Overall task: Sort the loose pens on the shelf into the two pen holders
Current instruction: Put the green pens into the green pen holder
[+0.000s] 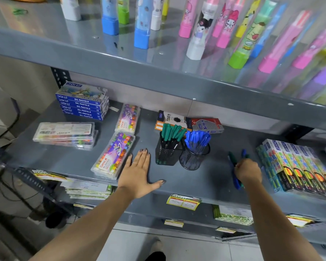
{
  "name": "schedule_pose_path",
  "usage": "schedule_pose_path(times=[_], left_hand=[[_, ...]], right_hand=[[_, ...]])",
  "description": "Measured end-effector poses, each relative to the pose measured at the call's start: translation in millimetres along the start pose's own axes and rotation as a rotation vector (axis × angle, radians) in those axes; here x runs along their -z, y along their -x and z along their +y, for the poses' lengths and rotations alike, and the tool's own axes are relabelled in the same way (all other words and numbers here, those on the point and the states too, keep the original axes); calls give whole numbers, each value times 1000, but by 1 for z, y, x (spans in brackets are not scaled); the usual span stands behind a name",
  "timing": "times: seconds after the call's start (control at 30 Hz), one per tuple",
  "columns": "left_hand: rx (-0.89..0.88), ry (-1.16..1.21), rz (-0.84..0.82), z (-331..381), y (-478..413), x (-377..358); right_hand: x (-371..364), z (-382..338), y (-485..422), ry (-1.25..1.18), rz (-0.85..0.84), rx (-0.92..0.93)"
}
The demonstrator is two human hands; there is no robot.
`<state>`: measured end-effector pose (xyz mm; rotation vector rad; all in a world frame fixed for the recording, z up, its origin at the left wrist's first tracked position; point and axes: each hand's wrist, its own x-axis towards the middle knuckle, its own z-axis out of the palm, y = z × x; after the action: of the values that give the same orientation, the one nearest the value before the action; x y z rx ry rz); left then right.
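Observation:
Two black mesh pen holders stand mid-shelf: a square holder (167,154) full of green-capped pens and, touching its right side, a round holder (193,159) full of blue-capped pens. My left hand (139,170) lies flat and open on the grey shelf (205,178), just left of the square holder. To the right of the round holder, my right hand (247,171) is closed around a small bunch of loose pens (234,162), green and blue, whose ends stick out above and below my fist. The bunch is blurred.
Crayon cases (114,154) lie left of my left hand, with oil pastel boxes (83,103) behind them. Two pen cartons (188,122) sit behind the holders. Colourful boxes (297,166) line the shelf's right end. An upper shelf (158,72) with tall tubes overhangs.

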<state>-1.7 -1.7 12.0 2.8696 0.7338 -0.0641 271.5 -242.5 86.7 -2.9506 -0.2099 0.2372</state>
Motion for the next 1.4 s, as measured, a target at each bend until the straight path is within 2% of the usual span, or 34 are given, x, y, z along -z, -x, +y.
schedule_pose_path(times=[0.1, 0.27, 0.43, 0.5, 0.63, 0.8, 1.0, 1.1, 1.2, 1.33, 1.4], left_hand=[[-2, 1, -3, 0, 0, 0], [-1, 8, 8, 0, 0, 0], [-1, 4, -5, 0, 2, 2], [-3, 5, -7, 0, 1, 3], [-3, 10, -2, 0, 1, 2], [5, 13, -12, -1, 2, 2], [4, 27, -16, 0, 1, 2], [6, 32, -17, 0, 1, 1], [3, 35, -11, 0, 1, 2], [5, 46, 9, 0, 1, 0], [3, 35, 12, 0, 1, 0]], right_hand=[[-3, 4, 1, -54, 24, -28], [22, 5, 15, -446, 127, -94], [68, -26, 53, -768, 143, 234], [77, -49, 69, -892, 143, 310], [69, -104, 93, -1096, 25, 494], [32, -161, 103, -889, 17, 657], [1, -185, 98, -450, 196, 753], [-4, -187, 96, -360, 219, 769], [-6, -186, 98, -215, 312, 803], [-4, -174, 99, -265, 457, 842], [5, -159, 89, -395, 444, 776]])
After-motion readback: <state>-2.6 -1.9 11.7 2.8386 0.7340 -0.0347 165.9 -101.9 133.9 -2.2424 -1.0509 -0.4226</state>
